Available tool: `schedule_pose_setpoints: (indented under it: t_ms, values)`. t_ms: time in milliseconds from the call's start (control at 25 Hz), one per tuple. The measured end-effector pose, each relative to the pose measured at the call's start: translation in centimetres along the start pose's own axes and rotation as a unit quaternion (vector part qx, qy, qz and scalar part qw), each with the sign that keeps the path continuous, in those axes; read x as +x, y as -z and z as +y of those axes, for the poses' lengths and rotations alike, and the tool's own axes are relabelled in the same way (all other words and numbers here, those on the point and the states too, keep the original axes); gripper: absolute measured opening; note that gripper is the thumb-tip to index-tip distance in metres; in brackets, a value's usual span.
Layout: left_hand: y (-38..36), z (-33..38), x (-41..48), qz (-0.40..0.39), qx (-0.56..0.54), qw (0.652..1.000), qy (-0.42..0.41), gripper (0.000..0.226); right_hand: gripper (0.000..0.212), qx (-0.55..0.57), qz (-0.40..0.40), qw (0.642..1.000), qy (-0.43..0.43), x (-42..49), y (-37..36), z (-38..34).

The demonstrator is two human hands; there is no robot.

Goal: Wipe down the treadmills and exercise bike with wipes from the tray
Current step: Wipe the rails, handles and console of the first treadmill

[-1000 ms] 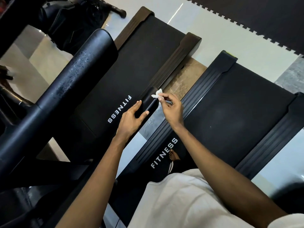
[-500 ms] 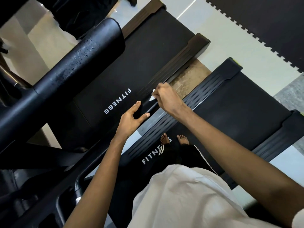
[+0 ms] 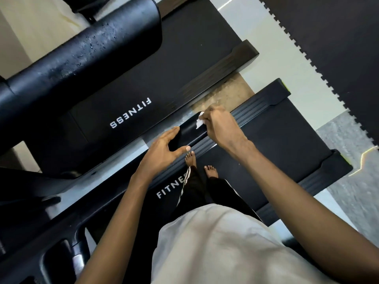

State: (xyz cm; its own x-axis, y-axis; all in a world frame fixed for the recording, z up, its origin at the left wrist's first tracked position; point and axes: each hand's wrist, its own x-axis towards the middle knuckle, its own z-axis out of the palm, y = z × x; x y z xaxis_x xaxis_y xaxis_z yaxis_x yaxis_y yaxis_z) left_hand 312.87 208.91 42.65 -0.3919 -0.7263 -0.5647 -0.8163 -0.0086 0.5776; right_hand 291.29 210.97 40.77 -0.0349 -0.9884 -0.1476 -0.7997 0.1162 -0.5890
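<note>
- Currently your right hand [image 3: 221,128] pinches the wipe [image 3: 200,120], pressing it on the tip of the black handrail [image 3: 189,131].
- Your left hand [image 3: 162,152] is spread, fingers straight, cradling the handrail just short of the wipe.
- The treadmill belt [image 3: 287,140] lies below the handrail.

Pale shirt [image 3: 215,242], black white-striped trousers [image 3: 192,189], barefoot
</note>
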Motion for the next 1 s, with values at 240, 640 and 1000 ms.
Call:
schedule_pose_setpoints:
  t_ms: [240, 640, 1000]
  values:
    - [0.9, -1.3, 1.0, -0.032, 0.008, 0.999, -0.03, 0.084, 0.02, -0.044, -0.049, 0.997, -0.031, 1.1, 2.2, -1.1]
    - [0.9, -2.4, 2.5, -0.061, -0.012, 0.995, -0.076, 0.093, 0.029, -0.069, -0.204, 0.972, -0.09, 7.6, 1.7, -1.8]
    - [-0.3, -2.7, 2.5, -0.011, -0.008, 0.996, -0.084, 0.096, 0.013, 0.095, -0.148, 0.949, -0.26, 6.6, 2.4, -0.2]
